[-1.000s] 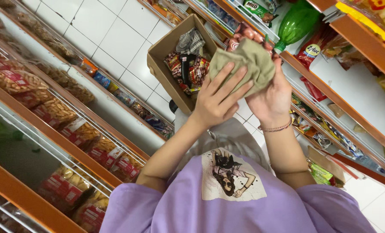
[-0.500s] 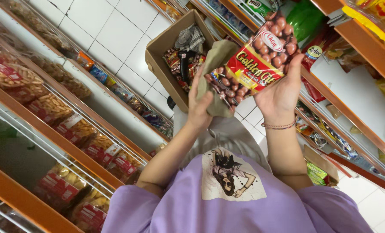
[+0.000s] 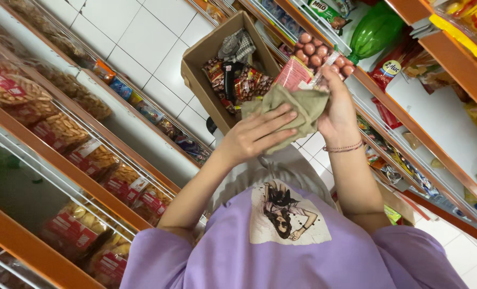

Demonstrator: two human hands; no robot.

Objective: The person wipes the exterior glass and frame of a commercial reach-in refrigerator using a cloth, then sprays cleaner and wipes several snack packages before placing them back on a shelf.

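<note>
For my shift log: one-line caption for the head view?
Left hand presses a cloth on a snack bag held by right hand, above a box.

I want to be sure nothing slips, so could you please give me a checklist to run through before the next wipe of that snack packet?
1. Right hand has a grip on the snack packet: ok.
2. Left hand presses the olive cloth against the packet: ok.
3. Packet sealed: cannot tell.
4. Cardboard box open below: ok.
5. Box has room: cannot tell.
</note>
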